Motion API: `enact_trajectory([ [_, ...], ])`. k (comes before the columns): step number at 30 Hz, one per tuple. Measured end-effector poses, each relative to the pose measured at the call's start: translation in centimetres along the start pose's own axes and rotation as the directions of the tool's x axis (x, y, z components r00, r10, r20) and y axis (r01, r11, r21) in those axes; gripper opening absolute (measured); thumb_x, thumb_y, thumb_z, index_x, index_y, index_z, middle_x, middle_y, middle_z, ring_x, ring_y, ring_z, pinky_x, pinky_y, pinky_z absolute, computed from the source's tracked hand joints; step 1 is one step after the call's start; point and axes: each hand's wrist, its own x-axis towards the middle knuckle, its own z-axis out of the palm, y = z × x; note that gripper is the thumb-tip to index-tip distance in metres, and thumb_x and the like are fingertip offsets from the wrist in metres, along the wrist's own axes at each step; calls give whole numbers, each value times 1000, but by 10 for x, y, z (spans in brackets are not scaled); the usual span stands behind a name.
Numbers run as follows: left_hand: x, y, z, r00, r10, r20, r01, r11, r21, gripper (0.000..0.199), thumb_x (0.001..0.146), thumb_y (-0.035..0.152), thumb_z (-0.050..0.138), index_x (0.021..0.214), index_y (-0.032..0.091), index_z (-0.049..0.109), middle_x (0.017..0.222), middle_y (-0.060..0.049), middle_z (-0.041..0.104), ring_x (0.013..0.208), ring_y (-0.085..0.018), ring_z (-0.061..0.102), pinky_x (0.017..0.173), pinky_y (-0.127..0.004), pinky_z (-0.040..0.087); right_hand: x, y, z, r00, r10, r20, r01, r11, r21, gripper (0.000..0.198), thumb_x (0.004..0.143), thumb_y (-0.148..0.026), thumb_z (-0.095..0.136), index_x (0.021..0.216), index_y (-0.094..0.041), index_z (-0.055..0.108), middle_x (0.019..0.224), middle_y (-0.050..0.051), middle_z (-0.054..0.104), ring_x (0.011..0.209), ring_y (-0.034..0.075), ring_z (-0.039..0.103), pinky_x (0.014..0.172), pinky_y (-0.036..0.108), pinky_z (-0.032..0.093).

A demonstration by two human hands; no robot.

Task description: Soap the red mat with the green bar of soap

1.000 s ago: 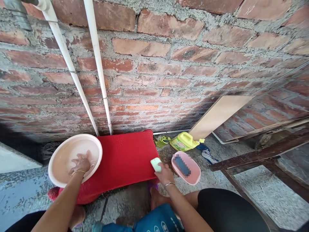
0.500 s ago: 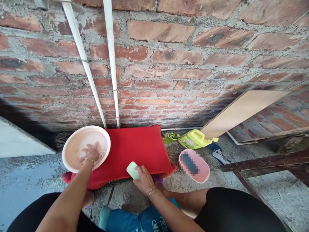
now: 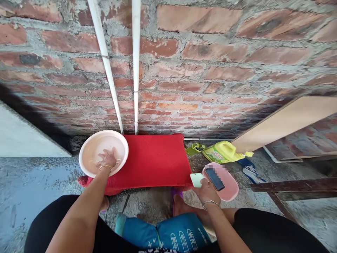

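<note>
My left hand (image 3: 107,158) is down in the water of a pale pink basin (image 3: 82,160), fingers spread and holding nothing. The basin stands on the left end of a low bench covered with red cloth (image 3: 155,161). Gripped in my right hand (image 3: 207,192) is a flat pale green block with rounded corners (image 3: 197,180) and a small hole near one edge; its underside is hidden. This hand is off the bench's right front corner, beside a pink oval tub (image 3: 231,186). A dark, phone-like slab (image 3: 216,180), partly pixelated, lies in the tub.
A yellow-green detergent jug (image 3: 219,153) and a green container (image 3: 195,149) stand near the brick wall (image 3: 200,84). Slippers (image 3: 251,172) lie further right. A wooden frame (image 3: 289,186) stands at the right. Blue cloth (image 3: 168,230) hangs between the knees.
My right hand has carried the pale green block rightward, from the bench's front edge to beside the pink tub. My left hand stays in the basin. The view has shifted slightly.
</note>
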Motion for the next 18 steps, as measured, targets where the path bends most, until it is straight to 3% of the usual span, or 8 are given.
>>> enact_trajectory([
  [3, 3, -1, 1, 1000, -4, 4, 4, 1000, 6, 76, 84, 47, 52, 149, 41, 13, 160, -16, 0, 141, -53, 3, 87, -81, 31, -13, -40, 6, 959, -284, 7, 284, 959, 14, 43, 73, -30, 63, 115, -22, 56, 113, 11, 58, 98, 26, 59, 84, 35, 44],
  [5, 5, -2, 2, 1000, 2, -3, -2, 1000, 4, 76, 85, 48, 51, 150, 41, 12, 161, -15, 0, 141, -52, 3, 87, -82, 31, -35, -82, 16, 834, -550, 46, 550, 835, 14, 48, 73, -24, 61, 120, -22, 57, 114, 10, 59, 100, 25, 57, 89, 35, 41],
  [7, 7, -3, 3, 1000, 4, 0, -4, 1000, 8, 79, 84, 46, 52, 150, 41, 8, 161, -15, -1, 141, -52, 3, 88, -81, 32, -61, -127, 29, 613, -782, 113, 788, 616, -8, 53, 74, -19, 59, 126, -25, 56, 114, 9, 59, 102, 26, 54, 93, 37, 38],
  [9, 7, -4, 3, 1000, 7, 10, -7, 1000, 23, 83, 83, 45, 55, 150, 41, 7, 161, -15, -2, 141, -52, 2, 88, -81, 33, -85, -166, 43, 353, -919, 173, 935, 355, -23, 55, 78, -17, 56, 132, -29, 52, 114, 9, 60, 104, 26, 52, 93, 40, 35],
  [11, 8, -4, 3, 1000, 7, 19, -7, 999, 35, 83, 83, 43, 55, 150, 41, 7, 161, -15, -2, 141, -52, 2, 89, -80, 33, -101, -198, 57, 118, -974, 195, 993, 113, -38, 51, 85, -18, 51, 135, -31, 49, 115, 9, 60, 104, 25, 51, 92, 41, 35],
  [13, 9, -4, 4, 1000, 1, 15, -1, 999, 38, 80, 85, 42, 53, 150, 41, 8, 161, -14, -1, 142, -51, 3, 89, -80, 34, -109, -218, 68, -41, -981, 192, 995, -57, -77, 45, 90, -18, 46, 133, -32, 50, 116, 8, 61, 103, 24, 50, 90, 41, 34],
  [15, 11, -4, 5, 1000, -5, 10, 5, 999, 37, 80, 85, 43, 53, 150, 42, 7, 161, -14, -1, 141, -52, 4, 88, -80, 34, -109, -228, 76, -128, -972, 196, 981, -153, -121, 39, 93, -18, 43, 128, -32, 53, 112, 7, 62, 101, 22, 50, 89, 39, 34],
  [18, 14, -5, 7, 1000, -3, 14, 3, 999, 39, 83, 83, 46, 55, 150, 42, 6, 161, -15, -2, 141, -52, 3, 87, -80, 35, -95, -220, 78, -168, -962, 216, 970, -200, -138, 31, 94, -19, 45, 121, -28, 57, 109, 7, 63, 98, 20, 51, 87, 37, 35],
])
